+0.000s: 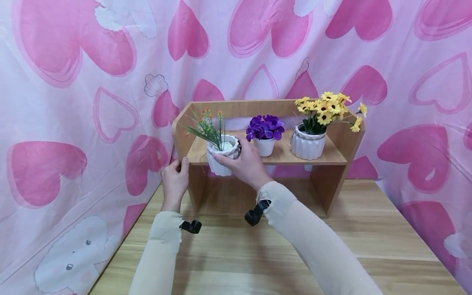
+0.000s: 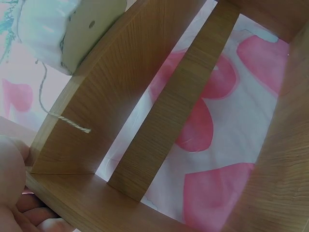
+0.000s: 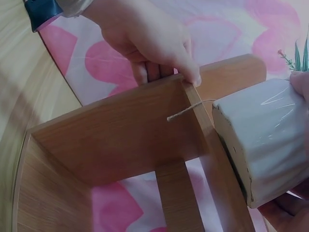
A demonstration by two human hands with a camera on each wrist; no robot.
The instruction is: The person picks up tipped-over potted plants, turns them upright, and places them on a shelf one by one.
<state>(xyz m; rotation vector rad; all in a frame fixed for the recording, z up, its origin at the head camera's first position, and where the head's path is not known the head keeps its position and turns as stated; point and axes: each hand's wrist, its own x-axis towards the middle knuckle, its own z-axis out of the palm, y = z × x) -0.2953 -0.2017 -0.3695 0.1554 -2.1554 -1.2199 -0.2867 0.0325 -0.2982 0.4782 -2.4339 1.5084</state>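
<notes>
My right hand (image 1: 252, 164) grips a white ribbed pot (image 1: 221, 167) at its rim, thumb in front and fingers on the far side. Grass-like leaves and small orange flowers rise from the pot. It is at the front edge of the upper board of a wooden shelf (image 1: 181, 133), toward the left end. In the right wrist view, the pot's base (image 3: 234, 150) overlaps that edge, and a twine end (image 3: 183, 111) hangs from it. My left hand (image 1: 174, 184) pinches the shelf's left side panel, thumb at the front edge and fingers curled outside.
On the upper board stand a small white pot (image 1: 264, 148) of purple flowers in the middle and a larger white pot (image 1: 309, 145) of yellow flowers at right. The shelf sits on a wooden table (image 1: 236, 254). Behind hangs a pink heart-patterned cloth (image 1: 228, 37).
</notes>
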